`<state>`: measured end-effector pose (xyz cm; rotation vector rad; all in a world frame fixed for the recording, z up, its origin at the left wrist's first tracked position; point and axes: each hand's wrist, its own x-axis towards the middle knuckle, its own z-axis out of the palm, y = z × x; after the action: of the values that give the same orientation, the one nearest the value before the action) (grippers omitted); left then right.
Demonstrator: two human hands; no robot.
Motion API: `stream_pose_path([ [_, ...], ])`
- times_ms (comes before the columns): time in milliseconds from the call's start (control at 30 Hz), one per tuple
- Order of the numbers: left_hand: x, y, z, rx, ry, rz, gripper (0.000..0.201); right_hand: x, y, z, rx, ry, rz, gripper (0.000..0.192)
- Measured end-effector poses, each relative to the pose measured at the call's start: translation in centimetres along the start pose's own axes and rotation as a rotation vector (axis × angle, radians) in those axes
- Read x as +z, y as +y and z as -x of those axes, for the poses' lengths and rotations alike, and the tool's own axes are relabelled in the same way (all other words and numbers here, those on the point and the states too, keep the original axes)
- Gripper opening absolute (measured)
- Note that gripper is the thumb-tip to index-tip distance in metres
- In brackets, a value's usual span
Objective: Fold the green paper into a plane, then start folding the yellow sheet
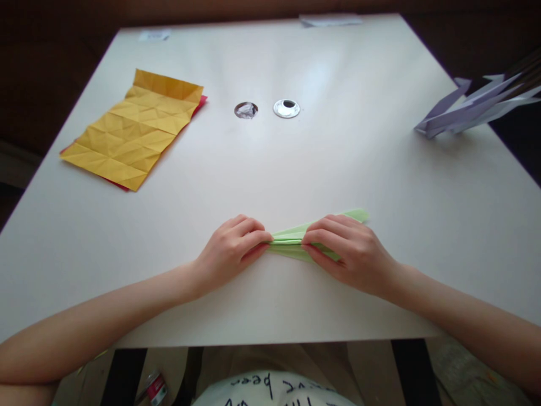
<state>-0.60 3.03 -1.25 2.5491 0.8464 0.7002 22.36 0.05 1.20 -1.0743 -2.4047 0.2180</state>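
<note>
At the white counter, a folded, tapering light-green paper is pinched by the left grip and right grip.

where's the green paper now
In the head view, the green paper is low, just right of center, pinched by the left hand and right hand.

The folded strip is light green, the creased sheet yellow, the spiky paper perhaps pale lilac.
</note>
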Motion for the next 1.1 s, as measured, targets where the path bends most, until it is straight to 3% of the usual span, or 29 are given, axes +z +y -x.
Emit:
stream_pose_path([
  [1100,-0.08,0.07,0.14,0.009,-0.025,-0.018,0.012,0.22,-0.34,0.04,0.073,-0.013,0.042,0.021],
])
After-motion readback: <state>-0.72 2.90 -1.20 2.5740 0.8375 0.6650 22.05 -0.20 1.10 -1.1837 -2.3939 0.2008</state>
